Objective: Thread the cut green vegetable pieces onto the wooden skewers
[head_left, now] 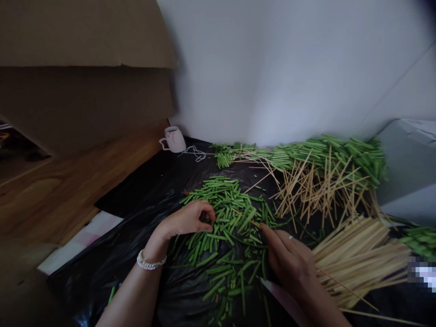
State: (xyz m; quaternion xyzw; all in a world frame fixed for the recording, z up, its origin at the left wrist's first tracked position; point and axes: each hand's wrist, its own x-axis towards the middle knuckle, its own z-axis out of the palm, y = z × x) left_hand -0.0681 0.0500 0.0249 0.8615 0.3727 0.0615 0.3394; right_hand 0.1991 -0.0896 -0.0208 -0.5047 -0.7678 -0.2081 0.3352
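My left hand hovers at the left side of a pile of cut green bean pieces. Its fingers curl, with a gap between thumb and forefinger and nothing visible in it. My right hand, a ring on one finger, closes around a bamboo skewer. The skewer's tip points left over the pile, and several bean pieces lie at or on it; I cannot tell how many are threaded. Its rear end sticks out behind my hand. Beneath my right wrist lies a pale, pointed, blade-like thing, partly hidden.
Bare bamboo skewers lie bundled at the right. Skewered green bean bunches are heaped along the wall. A mug and a thin tangled cord sit at the back. Black plastic sheeting covers the surface; a cardboard box looms at left.
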